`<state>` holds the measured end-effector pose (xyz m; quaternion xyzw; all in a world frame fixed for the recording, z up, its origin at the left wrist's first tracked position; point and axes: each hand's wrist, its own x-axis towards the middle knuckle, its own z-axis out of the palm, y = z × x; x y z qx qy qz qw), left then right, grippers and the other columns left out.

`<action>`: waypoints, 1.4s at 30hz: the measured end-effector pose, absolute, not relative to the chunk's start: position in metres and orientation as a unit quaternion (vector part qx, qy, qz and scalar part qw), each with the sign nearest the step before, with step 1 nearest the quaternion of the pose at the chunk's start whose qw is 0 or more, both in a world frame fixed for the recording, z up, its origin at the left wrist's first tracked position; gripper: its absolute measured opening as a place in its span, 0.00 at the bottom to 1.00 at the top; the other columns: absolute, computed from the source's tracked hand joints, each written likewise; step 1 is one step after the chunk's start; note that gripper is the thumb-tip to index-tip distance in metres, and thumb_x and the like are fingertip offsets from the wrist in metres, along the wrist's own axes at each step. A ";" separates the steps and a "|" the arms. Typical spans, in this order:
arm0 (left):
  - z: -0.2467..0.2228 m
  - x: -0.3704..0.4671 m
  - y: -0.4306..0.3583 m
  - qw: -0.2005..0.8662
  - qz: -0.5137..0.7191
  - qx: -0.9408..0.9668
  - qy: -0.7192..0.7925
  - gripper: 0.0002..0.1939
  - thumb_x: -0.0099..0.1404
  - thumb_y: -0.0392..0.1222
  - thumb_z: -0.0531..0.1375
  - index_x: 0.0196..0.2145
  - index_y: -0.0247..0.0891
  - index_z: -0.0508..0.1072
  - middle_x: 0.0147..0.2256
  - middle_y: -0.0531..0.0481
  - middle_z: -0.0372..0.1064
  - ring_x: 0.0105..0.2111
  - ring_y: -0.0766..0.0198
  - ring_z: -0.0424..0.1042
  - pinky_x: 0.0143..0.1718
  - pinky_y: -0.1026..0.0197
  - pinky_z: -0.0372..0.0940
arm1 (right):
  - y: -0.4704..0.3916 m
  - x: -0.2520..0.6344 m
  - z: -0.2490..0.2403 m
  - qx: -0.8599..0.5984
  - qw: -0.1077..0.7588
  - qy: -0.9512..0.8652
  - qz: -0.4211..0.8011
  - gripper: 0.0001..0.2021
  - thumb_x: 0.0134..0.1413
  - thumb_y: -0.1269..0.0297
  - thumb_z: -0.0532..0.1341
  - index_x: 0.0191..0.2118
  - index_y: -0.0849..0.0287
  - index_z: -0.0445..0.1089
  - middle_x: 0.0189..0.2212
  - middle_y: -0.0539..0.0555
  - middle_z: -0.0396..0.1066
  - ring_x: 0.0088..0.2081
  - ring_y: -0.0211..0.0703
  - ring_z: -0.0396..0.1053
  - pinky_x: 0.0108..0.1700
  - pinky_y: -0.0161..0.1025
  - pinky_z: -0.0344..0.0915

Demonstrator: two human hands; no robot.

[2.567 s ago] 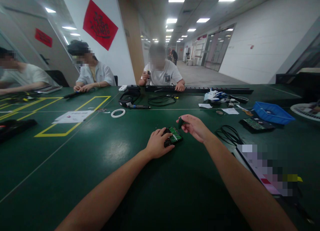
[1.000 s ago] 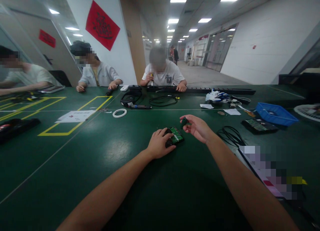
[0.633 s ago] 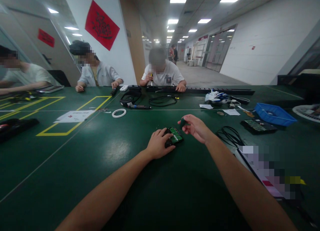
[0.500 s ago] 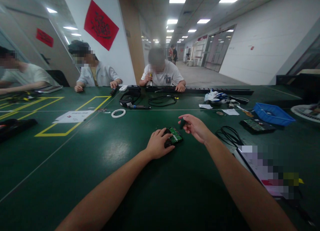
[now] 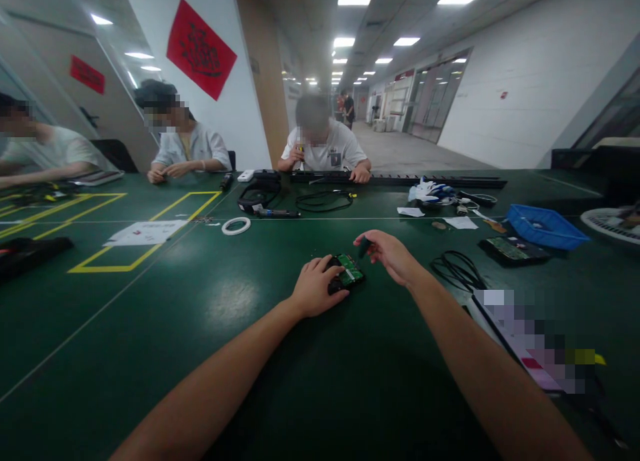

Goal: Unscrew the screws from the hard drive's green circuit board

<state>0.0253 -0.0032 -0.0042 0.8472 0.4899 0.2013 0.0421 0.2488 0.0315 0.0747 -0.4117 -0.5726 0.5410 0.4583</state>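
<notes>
fingers of your left hand [image 5: 316, 286] spread over the circuit board [image 5: 349, 269]; your right hand [image 5: 383, 253] curled around a dark-handled tool [image 5: 365, 247].

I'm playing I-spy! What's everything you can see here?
Table: one, green, foreground
Circuit-board units: two, green-black, centre and right
Small tool: one, dark, centre
Tray: one, blue, right
Ring: one, white, left
Coiled cables: several, black, middle and right
Gloves: uncountable, white-blue, right
Papers: several, white, left and right
Posters: two, red, left walls
Seated people: three, pale tops, opposite
Left hand: one, bare, on central unit
Right hand: one, bare, holding tool
</notes>
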 end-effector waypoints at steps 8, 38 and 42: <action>0.000 0.025 -0.004 0.042 0.198 0.851 0.485 0.31 0.62 0.63 0.61 0.59 0.50 0.68 0.66 0.45 0.53 0.62 0.41 0.54 0.60 0.38 0.53 | 0.037 0.245 0.061 -0.394 0.506 -0.584 0.497 0.10 0.56 0.55 0.59 0.33 0.56 0.72 0.35 0.53 0.74 0.40 0.44 0.68 0.40 0.40 0.63; -0.001 0.025 -0.005 0.033 0.197 0.851 0.486 0.32 0.61 0.62 0.62 0.59 0.49 0.68 0.66 0.45 0.53 0.62 0.41 0.54 0.60 0.38 0.53 | 0.037 0.228 0.047 -0.301 0.608 -0.521 0.517 0.15 0.60 0.54 0.56 0.44 0.54 0.76 0.32 0.51 0.68 0.36 0.43 0.67 0.45 0.41 0.65; -0.001 0.025 -0.005 0.034 0.200 0.852 0.483 0.31 0.61 0.62 0.62 0.59 0.48 0.68 0.65 0.44 0.53 0.62 0.41 0.54 0.60 0.38 0.53 | 0.041 0.231 0.044 -0.301 0.617 -0.529 0.499 0.12 0.60 0.55 0.57 0.39 0.55 0.74 0.33 0.51 0.69 0.37 0.42 0.68 0.46 0.41 0.66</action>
